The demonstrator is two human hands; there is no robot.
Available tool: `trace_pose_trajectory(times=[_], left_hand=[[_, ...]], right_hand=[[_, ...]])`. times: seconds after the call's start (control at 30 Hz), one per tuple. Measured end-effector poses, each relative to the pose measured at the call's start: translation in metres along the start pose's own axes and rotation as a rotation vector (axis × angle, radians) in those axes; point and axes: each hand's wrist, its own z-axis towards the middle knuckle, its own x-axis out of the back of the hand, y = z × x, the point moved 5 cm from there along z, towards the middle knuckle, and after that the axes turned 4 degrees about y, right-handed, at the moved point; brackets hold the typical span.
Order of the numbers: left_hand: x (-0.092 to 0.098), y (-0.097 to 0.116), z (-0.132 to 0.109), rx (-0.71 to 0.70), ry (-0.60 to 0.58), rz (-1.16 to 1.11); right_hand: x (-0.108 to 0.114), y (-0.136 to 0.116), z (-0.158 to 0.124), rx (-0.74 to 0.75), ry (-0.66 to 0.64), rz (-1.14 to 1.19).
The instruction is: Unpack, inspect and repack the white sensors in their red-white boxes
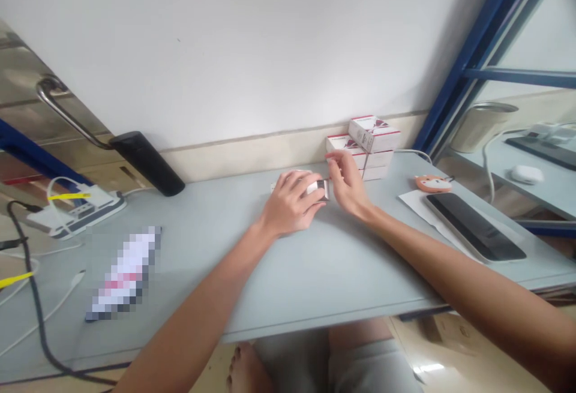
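A small white box with a dark patch lies under my left hand, whose fingers wrap over its top and side near the desk surface. Much of the box is hidden by those fingers. My right hand is just to the right of the box's end, with its fingers loosely bent and the thumb apart. Nothing shows between its fingers. Right behind that hand, white boxes with red edges are stacked against the wall, several of them.
On the grey desk, a black cylinder and a power strip stand left, with loose cables and a blurred-out packet. At right lie a phone, a paper sheet and an orange pouch, beside a blue-framed mirror.
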Motion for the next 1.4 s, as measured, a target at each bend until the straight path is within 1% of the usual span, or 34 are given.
trace_pose_trajectory(times=[0.07, 0.17, 0.23, 0.3, 0.37, 0.43, 0.5, 0.57, 0.63, 0.73, 0.9, 1.0, 1.1, 1.17, 1.27, 1.4], left_hand=[[0.001, -0.003, -0.003, 0.023, 0.068, 0.005], [0.002, -0.009, -0.008, 0.03, 0.201, -0.031], [0.001, -0.013, -0.011, 0.046, 0.256, -0.038], [-0.001, -0.016, -0.012, 0.064, 0.277, -0.02], [0.0, -0.017, -0.012, 0.062, 0.306, -0.005], [0.003, -0.018, -0.012, 0.063, 0.345, -0.008], [0.005, -0.021, -0.012, 0.103, 0.363, -0.002], [0.006, -0.025, -0.012, 0.165, 0.348, -0.001], [0.005, -0.029, -0.012, 0.223, 0.305, -0.03], [0.001, -0.031, -0.011, 0.259, 0.24, -0.1], [-0.005, -0.031, -0.01, 0.235, 0.22, -0.045], [-0.009, -0.035, -0.012, 0.271, 0.192, -0.081], [-0.012, -0.038, -0.015, 0.299, 0.155, -0.134], [-0.011, -0.04, -0.016, 0.302, 0.164, -0.122], [-0.011, -0.042, -0.018, 0.305, 0.171, -0.095], [-0.012, -0.047, -0.02, 0.328, 0.118, -0.062]], right_hand=[[0.002, -0.016, -0.004, 0.104, -0.013, -0.019], [-0.001, -0.036, -0.012, 0.26, -0.096, -0.071], [-0.006, -0.042, -0.017, 0.33, -0.155, -0.131], [-0.009, -0.043, -0.018, 0.352, -0.19, -0.18], [-0.009, -0.041, -0.016, 0.361, -0.193, -0.18], [-0.006, -0.037, -0.012, 0.353, -0.162, -0.161], [-0.002, -0.032, -0.007, 0.313, -0.126, -0.171], [-0.001, -0.026, -0.003, 0.257, -0.106, -0.204], [-0.002, -0.02, -0.001, 0.212, -0.107, -0.211], [-0.005, -0.014, -0.001, 0.174, -0.122, -0.184], [-0.005, -0.012, -0.001, 0.212, -0.126, -0.219], [-0.001, -0.015, 0.0, 0.242, -0.067, -0.258], [0.004, -0.022, 0.002, 0.31, -0.008, -0.311], [0.003, -0.026, 0.003, 0.356, -0.037, -0.338], [0.0, -0.028, 0.006, 0.397, -0.14, -0.348], [-0.003, -0.025, 0.008, 0.399, -0.274, -0.325]])
